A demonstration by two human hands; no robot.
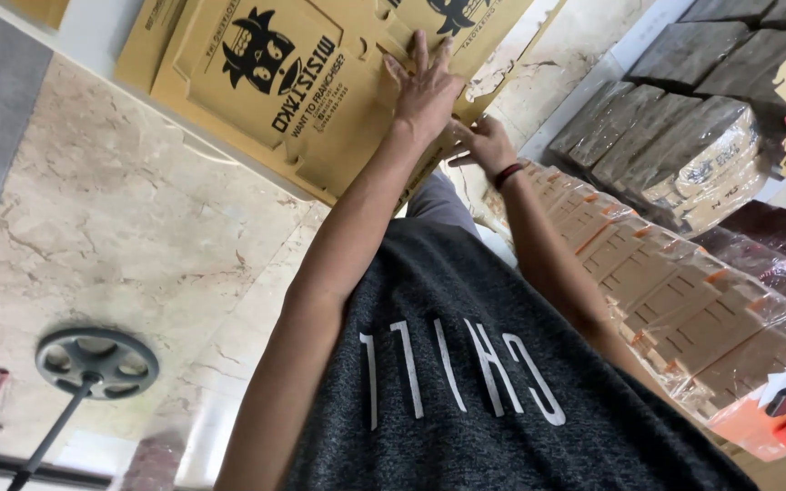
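A flat yellow-brown cardboard box blank (pixel 256 100) with a black cartoon print lies on a white surface ahead of me. My left hand (pixel 425 86) rests flat on its right part, fingers spread and pressing down. My right hand (pixel 482 144), with a dark red band on its wrist, curls around the blank's near right edge just below the left hand. A second printed blank (pixel 466 23) lies partly under my left fingers. My dark grey shirt with white letters fills the bottom of the view.
Plastic-wrapped stacks of flat cardboard (pixel 675 291) sit to my right, with more wrapped bundles (pixel 684 145) behind them. The floor is beige marble (pixel 111 218). A grey wheel-shaped disc on a rod (pixel 95 364) lies at lower left. An orange object (pixel 775 418) is at lower right.
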